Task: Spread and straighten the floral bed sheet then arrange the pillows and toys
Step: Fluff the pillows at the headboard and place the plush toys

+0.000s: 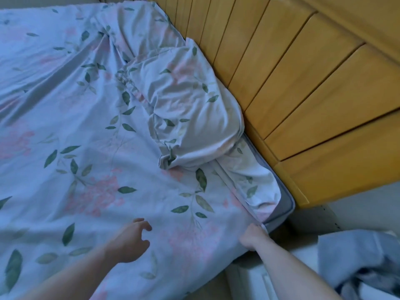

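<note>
The floral bed sheet (86,137), pale blue with pink flowers and green leaves, covers the mattress with long creases at the upper left. Its corner part is bunched into a folded-back heap (190,105) beside the headboard. My right hand (252,238) grips the sheet's edge at the mattress corner, fingers curled into the cloth. My left hand (132,241) hovers just over the sheet with loosely spread fingers and holds nothing. The grey mattress corner (285,204) lies bare. No pillows or toys show.
A yellow wooden slatted headboard (303,83) runs along the right side of the bed. A crumpled grey-blue blanket (357,263) lies on a pale surface at the lower right. A strip of floor (214,286) shows below the mattress edge.
</note>
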Demonstrator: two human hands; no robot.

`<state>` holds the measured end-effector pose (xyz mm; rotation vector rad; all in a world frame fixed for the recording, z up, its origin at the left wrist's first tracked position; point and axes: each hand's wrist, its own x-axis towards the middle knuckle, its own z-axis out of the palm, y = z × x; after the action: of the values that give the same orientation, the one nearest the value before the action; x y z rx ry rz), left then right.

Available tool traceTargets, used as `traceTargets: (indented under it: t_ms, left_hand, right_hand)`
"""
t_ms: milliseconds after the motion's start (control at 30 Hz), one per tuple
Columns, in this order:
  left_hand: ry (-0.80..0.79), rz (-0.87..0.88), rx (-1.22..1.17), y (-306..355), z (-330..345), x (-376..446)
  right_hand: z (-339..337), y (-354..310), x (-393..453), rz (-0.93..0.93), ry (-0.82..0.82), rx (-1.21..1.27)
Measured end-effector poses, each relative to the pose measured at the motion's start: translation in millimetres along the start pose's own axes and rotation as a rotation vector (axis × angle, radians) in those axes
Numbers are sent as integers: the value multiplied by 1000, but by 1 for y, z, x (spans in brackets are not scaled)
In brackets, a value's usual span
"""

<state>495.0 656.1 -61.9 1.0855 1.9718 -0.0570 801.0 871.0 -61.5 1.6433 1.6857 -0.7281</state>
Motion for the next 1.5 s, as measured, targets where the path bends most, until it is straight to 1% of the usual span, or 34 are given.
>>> traceTargets:
  t_ms: [67,133,167,200,267,400,533,600,700,767,967,1000,1133,1200,1333,1500]
  left_hand:
    - [2,0,8,6,-1,-18]
    - [3,11,20,11,-10,-45]
    - [21,33,39,13,-16,-58]
    - [28,14,49,13,-34,-90]
    - [80,21,20,13,-46,-110]
    - [168,-36,-35,-10,-101,-227]
    - [232,-107,-132,-54,-122,-299]
    - [269,-143,-174,-89,-132,-348]
    - [319,-154,-253,-133,-137,-394]
    - [336,-144,-302,-156,-136,-418]
    - [402,-135,-325,-268,-145,-517]
    - [405,-134,-320,-274,-146,-518]
    - [436,-154,-311,-329,-163,-558]
    - [463,-154,-313,-342,-171,-565]
    - [531,-177,-327,-370,-189,-578]
    - [531,-246,-316,-414,-214,-593]
  right_hand:
    - [1,5,-18,-12,-36,-9]
    - [0,9,-44,-30,-21,21]
    - [-4,8,-59,-58,6,45]
    - [-15,0,-89,-92,45,81]
    - [-18,-13,-114,-156,96,107]
    - [-46,-65,-248,-373,67,93]
    - [-44,-115,-335,-520,23,99]
    - [-29,-143,-391,-597,15,92]
    - [-10,-176,-446,-678,35,84]
    - [4,-191,-471,-685,33,93]
    - [70,-264,-574,-706,65,128]
    - [73,-264,-576,-703,52,139]
    - [99,-301,-626,-747,62,120]
    - [101,-314,-637,-770,66,123]
    - [99,-342,-647,-821,76,123]
    - [110,-381,-654,-873,30,148]
